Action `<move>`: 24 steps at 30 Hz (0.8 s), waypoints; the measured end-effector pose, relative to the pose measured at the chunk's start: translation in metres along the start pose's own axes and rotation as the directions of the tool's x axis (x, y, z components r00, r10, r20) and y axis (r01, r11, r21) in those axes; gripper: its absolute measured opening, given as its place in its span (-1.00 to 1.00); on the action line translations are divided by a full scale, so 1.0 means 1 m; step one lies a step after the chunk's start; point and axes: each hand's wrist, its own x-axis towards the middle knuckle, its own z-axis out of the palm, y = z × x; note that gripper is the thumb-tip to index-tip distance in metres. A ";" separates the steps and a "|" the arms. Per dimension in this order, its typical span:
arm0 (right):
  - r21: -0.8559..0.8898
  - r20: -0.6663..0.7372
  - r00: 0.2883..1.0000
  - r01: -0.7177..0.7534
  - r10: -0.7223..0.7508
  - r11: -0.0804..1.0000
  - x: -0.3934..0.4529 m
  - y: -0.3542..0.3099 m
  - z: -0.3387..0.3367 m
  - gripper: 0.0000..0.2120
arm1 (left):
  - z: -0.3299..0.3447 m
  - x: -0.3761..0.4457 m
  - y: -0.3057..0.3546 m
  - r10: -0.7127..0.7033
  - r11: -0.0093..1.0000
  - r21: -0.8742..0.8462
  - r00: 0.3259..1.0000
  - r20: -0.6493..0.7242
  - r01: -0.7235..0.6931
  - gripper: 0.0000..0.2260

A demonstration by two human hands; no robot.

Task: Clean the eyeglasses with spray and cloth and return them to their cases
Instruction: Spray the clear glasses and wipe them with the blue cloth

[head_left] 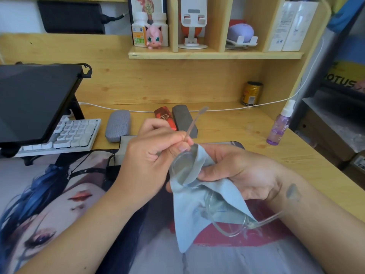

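Item in hand: clear-framed plastic eyeglasses [227, 218], held above the near edge of the bench [237, 123], over the printed desk mat [59, 194]. Your left hand [150, 155] pinches the frame at the hinge of one arm, fingers curled round it; your right hand [241, 173] grips the pale blue microfibre cloth [197, 214], its fingers pressing a fold onto one lens. Wipe both faces of that lens in small circles, steady the frame by its rim, then move to the second lens, now half under the cloth. Containers, all closed, contents unseen: grey textured oval case [118, 125], red patterned case [166, 118], dark grey rectangular case [184, 120], along the bench's back edge. Purple spray bottle [279, 126], capped, by the right edge.
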 end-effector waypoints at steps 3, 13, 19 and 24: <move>0.117 0.040 0.999 0.008 -0.013 0.993 0.000 -0.002 -0.007 -0.62 | -0.002 0.000 0.000 -0.028 1.000 -0.013 0.999 -0.021 0.027 -0.88; -0.036 -0.600 0.776 0.217 -0.195 0.976 0.000 -0.008 -0.022 -0.64 | -0.011 0.000 -0.005 -0.066 0.998 0.003 0.991 -0.116 0.067 -0.87; -0.045 -0.531 0.828 0.183 -0.179 0.982 0.002 -0.005 -0.008 -0.66 | -0.009 0.000 -0.002 -0.040 0.999 -0.018 0.993 -0.108 0.038 -0.90; -0.257 -0.686 0.624 0.275 -0.375 0.927 0.005 -0.005 -0.008 -0.81 | -0.010 0.000 -0.001 -0.034 0.999 -0.022 0.994 -0.105 0.032 -0.90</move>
